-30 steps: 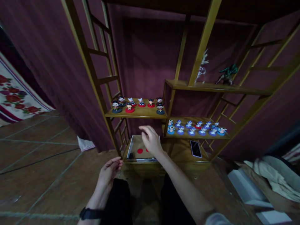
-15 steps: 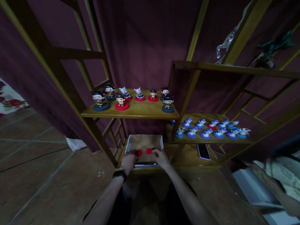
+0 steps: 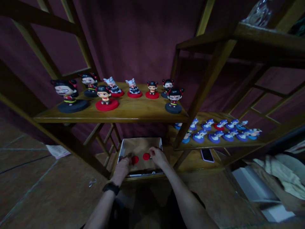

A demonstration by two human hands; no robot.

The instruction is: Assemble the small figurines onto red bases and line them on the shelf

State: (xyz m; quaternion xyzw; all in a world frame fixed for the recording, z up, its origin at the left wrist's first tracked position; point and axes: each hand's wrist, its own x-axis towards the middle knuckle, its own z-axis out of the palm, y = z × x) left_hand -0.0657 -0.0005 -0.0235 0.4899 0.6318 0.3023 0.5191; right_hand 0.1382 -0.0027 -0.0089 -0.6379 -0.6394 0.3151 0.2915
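Open cardboard box, two red discs inside.
I see left hand and right hand curled at discs; grip indiscernible.

Dim, perhaps soft; edges warped

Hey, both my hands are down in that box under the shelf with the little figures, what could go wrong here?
The figurine with a dark base stands near the front edge of the shelf, right above the box; lifting your right hand or left hand carelessly might knock it off. The phone lies close beside your right arm and could be swept aside. The light is dim, so the red discs are hard to judge.
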